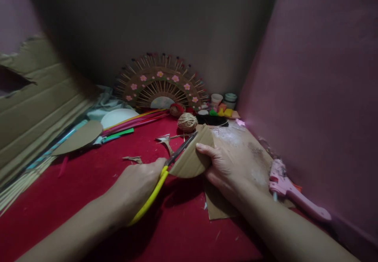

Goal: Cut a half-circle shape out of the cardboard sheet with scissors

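Observation:
My left hand (138, 187) is closed round the yellow handles of a pair of scissors (152, 197). Their dark blades point up and to the right, along the left edge of a piece of cardboard (191, 159) with a curved lower side. That cardboard is pinched in my right hand (220, 165), the thumb lying on its face and the other fingers hidden behind it. Thin cardboard offcuts (132, 159) lie on the red cloth (97, 199) beyond my left hand. A ball of twine (187, 122) sits just behind the blade tips.
A decorated half-round fan (159, 78) leans on the back wall. At right, a pink glue gun (295, 195) rests by a stained cardboard sheet (251, 147). An oval cardboard piece (79, 138), coloured strips (138, 120) and a white disc (119, 116) lie left. Small tubs (230, 99) stand behind.

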The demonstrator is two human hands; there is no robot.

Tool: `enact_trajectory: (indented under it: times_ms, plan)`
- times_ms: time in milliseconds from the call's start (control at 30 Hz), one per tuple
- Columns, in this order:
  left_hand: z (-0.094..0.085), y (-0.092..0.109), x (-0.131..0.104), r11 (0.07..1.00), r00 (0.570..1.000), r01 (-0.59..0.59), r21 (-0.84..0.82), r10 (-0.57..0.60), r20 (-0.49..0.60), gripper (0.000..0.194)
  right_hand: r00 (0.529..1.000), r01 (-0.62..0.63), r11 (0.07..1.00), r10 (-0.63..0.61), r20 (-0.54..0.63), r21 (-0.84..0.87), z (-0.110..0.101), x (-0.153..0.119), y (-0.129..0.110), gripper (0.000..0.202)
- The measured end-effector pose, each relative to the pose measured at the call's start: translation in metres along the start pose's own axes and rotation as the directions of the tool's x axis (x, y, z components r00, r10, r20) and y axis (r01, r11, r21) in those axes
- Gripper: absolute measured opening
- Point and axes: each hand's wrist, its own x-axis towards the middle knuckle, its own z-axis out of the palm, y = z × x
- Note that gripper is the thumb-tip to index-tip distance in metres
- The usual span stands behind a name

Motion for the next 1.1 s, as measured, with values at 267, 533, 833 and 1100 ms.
enact_trajectory:
  times_ms: [267, 533, 833, 1100]
  plan:
    - [0.008, -0.023, 0.01, 0.957, 0.981, 0.057, -0.285, -0.108, -0.164, 0.02, 0.999, -0.018, 0.999, 0.019, 0.027, -0.041, -0.001, -0.001, 0.002, 0.034]
    - [-0.004, -0.004, 0.017, 0.303, 0.979, 0.025, -0.953, -0.199, -0.037, 0.039, 0.93, -0.198, 0.928, 0.279, 0.237, -0.315, 0.002, -0.015, -0.008, 0.032]
    - [0.002, -0.013, 0.01, 0.015, 0.958, 0.229, -0.973, 0.175, 0.228, 0.049, 0.785, -0.31, 0.74, 0.554, 0.279, -0.597, 0.004, -0.021, -0.013, 0.023]
    - [0.009, -0.016, 0.02, -0.203, 0.994, 0.107, -0.973, 0.056, 0.098, 0.04, 0.882, -0.246, 0.912, 0.352, 0.315, -0.328, -0.006, 0.002, -0.015, 0.024]
